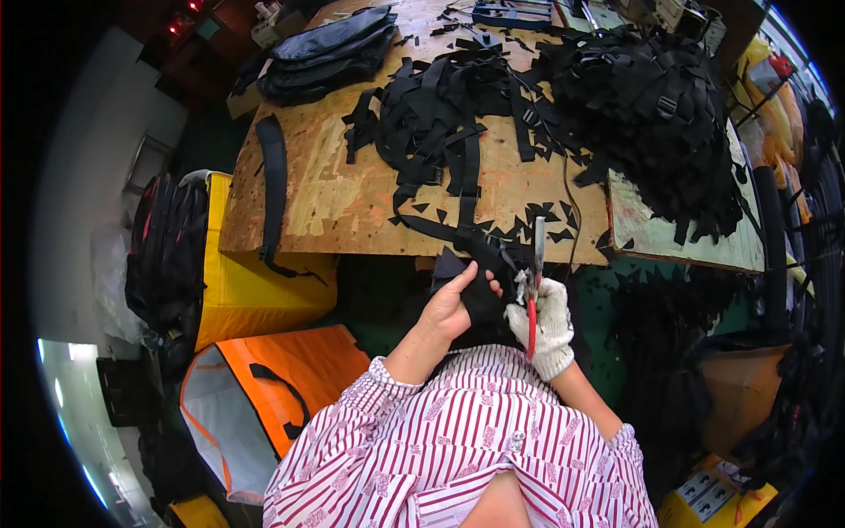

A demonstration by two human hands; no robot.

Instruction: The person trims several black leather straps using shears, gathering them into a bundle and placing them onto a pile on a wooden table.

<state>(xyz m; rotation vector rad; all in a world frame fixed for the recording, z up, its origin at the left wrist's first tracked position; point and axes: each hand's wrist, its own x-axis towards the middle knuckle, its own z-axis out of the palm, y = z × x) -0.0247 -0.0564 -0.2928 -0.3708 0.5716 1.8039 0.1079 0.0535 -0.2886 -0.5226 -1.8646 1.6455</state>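
My bare left hand (451, 304) is closed around a black webbing strap (482, 299), just off the table's front edge. A dark triangular piece of material stands up beside the thumb. In a white knit glove, my right hand (544, 324) grips red-handled scissors (539, 255), their metal blades pointing away from me. More strap runs from the left hand up onto the table, toward a tangled heap of black straps with buckles (431, 106). Small black triangular offcuts (550, 216) lie scattered near the scissors' tip.
The worn plywood table (334, 194) carries a larger strap pile (656, 114) at the right and stacked black pieces (326, 53) at the far left. A padded black strap (272, 180) hangs over the front edge. Yellow (238, 290) and orange bags (304, 374) stand at the left.
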